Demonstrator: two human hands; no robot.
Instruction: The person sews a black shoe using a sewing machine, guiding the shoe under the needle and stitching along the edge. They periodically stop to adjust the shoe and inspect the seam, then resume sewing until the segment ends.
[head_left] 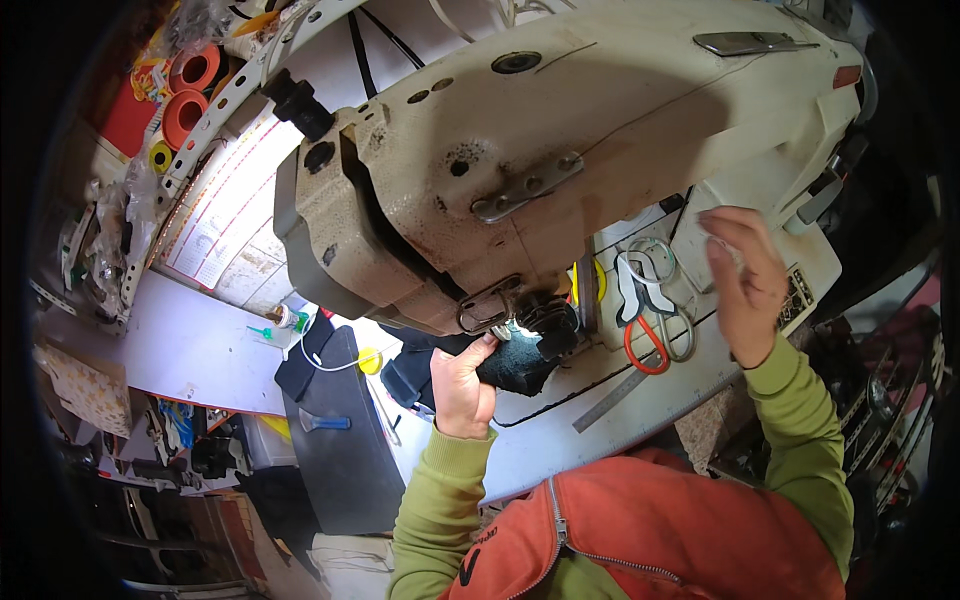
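A cream sewing machine (620,130) reaches across the view, its head above the white work table (660,400). Beneath the head, close to the lit needle area, lies a piece of dark cloth (520,368). My left hand (465,390) grips this cloth at its left side, thumb on top; the other fingers are mostly hidden. My right hand (745,285) is raised over the table's right part, beside the machine's pillar. Its fingers are bent but apart, with nothing in them. More dark pieces (405,372) lie left of my left hand.
Scissors with an orange-red loop (647,345) and a metal ruler (610,402) lie between my hands. A blue-handled tool (325,422) rests on a dark panel at left. Orange spools (185,115) stand at the far left, behind a perforated metal strip (215,120).
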